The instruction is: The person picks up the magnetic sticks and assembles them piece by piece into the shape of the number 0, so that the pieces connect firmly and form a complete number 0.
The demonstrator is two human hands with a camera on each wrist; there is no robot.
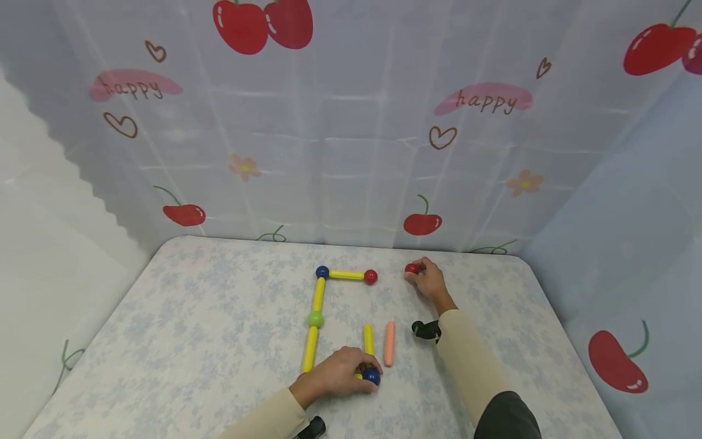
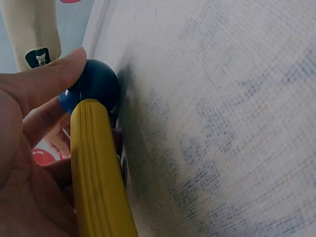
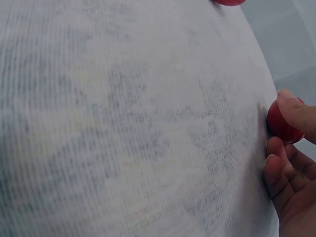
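My left hand (image 1: 342,371) grips a blue ball (image 1: 371,375) near the front of the table, thumb and fingers around it. In the left wrist view a ridged yellow stick (image 2: 96,168) meets that ball and runs along under the palm. Farther back on the right, my right hand (image 1: 430,283) pinches a red ball (image 1: 412,268) between thumb and fingers, close over the cloth. Left of it lies a joined chain: a second red ball (image 1: 370,277), a yellow stick (image 1: 347,275), a corner blue ball (image 1: 322,272), then more yellow sticks through a green ball (image 1: 315,319).
Between the hands lie an orange-pink stick (image 1: 389,344) and another yellow stick (image 1: 368,339), its near end at the left fingers. A patterned cloth covers the table (image 1: 192,329). Behind it hangs a cherry-print curtain (image 1: 351,183). Black wrist gear (image 1: 425,330) sticks out beside the right sleeve.
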